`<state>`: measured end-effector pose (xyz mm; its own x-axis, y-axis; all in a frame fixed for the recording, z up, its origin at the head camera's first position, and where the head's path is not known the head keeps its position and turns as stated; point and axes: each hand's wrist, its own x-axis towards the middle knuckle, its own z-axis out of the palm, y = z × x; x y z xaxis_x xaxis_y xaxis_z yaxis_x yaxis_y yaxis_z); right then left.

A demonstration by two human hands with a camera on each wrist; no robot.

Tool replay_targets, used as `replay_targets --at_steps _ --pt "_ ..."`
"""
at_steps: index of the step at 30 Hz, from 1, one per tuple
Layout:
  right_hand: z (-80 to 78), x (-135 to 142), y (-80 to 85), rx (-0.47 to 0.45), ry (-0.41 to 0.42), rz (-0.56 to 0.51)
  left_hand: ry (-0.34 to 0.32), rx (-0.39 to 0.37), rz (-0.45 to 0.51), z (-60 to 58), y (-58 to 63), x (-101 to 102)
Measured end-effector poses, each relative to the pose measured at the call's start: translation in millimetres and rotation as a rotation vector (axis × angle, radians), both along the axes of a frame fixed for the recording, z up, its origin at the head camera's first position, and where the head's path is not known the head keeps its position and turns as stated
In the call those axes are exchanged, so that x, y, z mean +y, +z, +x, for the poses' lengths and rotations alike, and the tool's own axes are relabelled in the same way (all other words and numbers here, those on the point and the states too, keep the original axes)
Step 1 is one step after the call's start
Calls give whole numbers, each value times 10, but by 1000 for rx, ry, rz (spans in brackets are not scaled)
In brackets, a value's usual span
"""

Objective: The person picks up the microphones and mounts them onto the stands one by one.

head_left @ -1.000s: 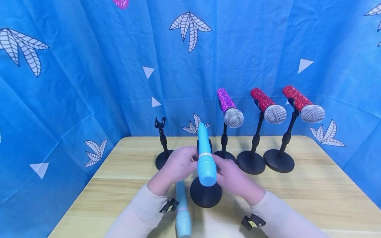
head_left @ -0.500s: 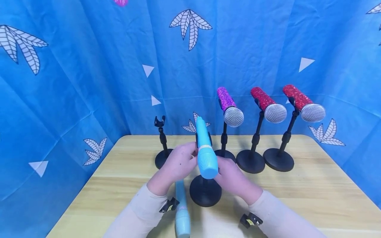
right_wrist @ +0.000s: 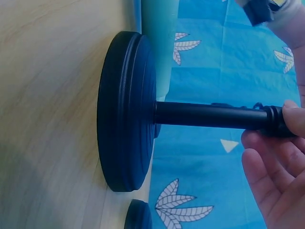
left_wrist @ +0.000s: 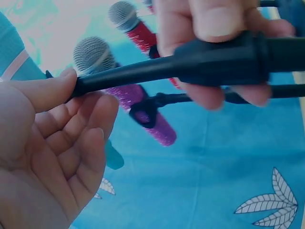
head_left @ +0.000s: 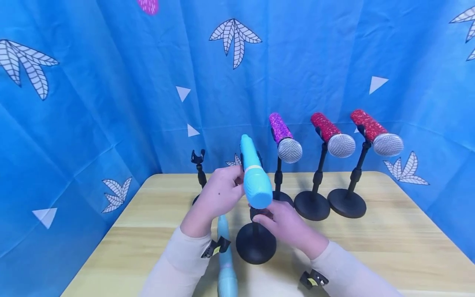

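A light blue microphone (head_left: 256,181) sits in the clip of a black desk stand (head_left: 256,243), its thick head toward me. My left hand (head_left: 219,192) pinches the thin upper pole (left_wrist: 128,74) just below the clip, between thumb and fingers. Lower down, my right hand (head_left: 285,222) grips the stand's collar (right_wrist: 279,121); in the left wrist view its fingers lie on both sides of that collar. The round base (right_wrist: 126,112) rests on the table. Beside it a second light blue microphone (head_left: 227,264) lies on the table, partly hidden by my left forearm.
To the right are a purple glitter microphone (head_left: 282,128) and two red glitter ones, a nearer red microphone (head_left: 328,128) and a farther red microphone (head_left: 371,126), each on a black stand. At left stands a stand with a bare clip (head_left: 198,156). Blue curtain (head_left: 148,82) encloses the table (head_left: 148,231).
The clipped microphone and my left hand have risen, with the upper pole drawn farther out of the collar. My right hand stays at the collar, its thumb now showing in front.
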<state>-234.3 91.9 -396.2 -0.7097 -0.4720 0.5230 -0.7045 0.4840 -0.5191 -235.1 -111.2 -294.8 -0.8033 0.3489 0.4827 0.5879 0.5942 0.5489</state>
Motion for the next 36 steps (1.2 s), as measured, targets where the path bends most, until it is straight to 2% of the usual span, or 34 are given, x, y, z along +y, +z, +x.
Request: replay_targets --at_steps 4,9,15,20,24,27,32,36 --pt "15 -14 18 -12 -7 -6 -2 -19 10 33 35 0" --pt "9 -24 73 -79 -28 -35 -2 44 -43 55 69 19" --pt "8 -52 42 -163 -53 -53 5 31 -67 52 29 24" --pt "19 5 36 -133 -24 -90 -4 45 -62 47 -14 14" --pt "35 32 76 -64 14 -113 -16 78 -70 43 -22 7" --pt "37 29 84 -37 -1 -89 -35 90 -73 39 -26 4" --pt "42 -3 80 -75 -45 -72 -43 84 -66 36 -32 0" --pt "48 -4 71 -94 -41 -91 -24 67 -62 45 -34 -7"
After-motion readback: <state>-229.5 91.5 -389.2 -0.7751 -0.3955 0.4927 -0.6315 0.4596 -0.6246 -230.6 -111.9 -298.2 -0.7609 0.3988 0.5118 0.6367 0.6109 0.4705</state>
